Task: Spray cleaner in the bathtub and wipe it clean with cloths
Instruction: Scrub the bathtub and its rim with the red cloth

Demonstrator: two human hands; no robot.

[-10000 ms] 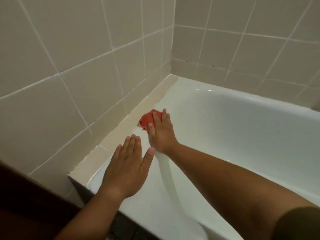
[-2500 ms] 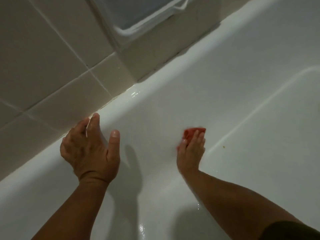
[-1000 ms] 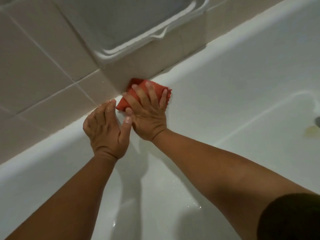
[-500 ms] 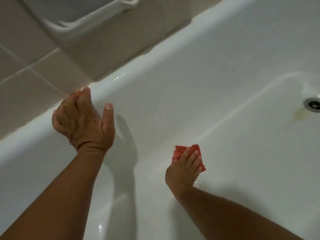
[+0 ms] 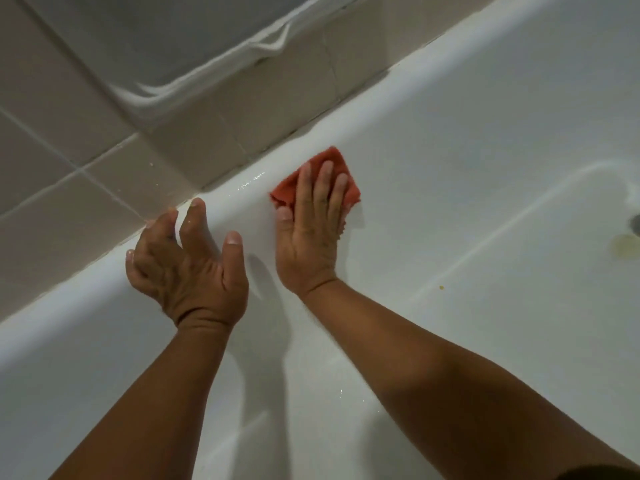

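The right hand (image 5: 311, 233) has no real grip on the red cloth (image 5: 284, 193). Its fingers are straight and lie flat on top of the cloth, not curled round it. The flat palm pushes the cloth hard onto the far inside wall of the bathtub (image 5: 450, 168), just under the rim (image 5: 86, 285). I think the hand is flat so that more of the cloth rubs the wall in one go.

The left hand (image 5: 187, 265) holds nothing. Its fingers are spread apart and a little bent, and the fingertips rest on the rim, close to the edge where the rim meets the wall tiles (image 5: 69, 209). It sits just beside the right hand. It looks like a prop, so the person can lean far over the tub and not slip.

Small wet drops (image 5: 249, 180) shine on the rim between the two hands, so this part seems to be wet already, and wiping is the step going on now. No spray bottle shows.

Down on the tub floor, near the right edge of the view, there is the drain (image 5: 635, 223) with a yellow stain (image 5: 623, 249) beside it. A tiny yellow speck (image 5: 441, 288) lies nearer the middle. The cloth is well apart from these spots, so they probably need wiping too.
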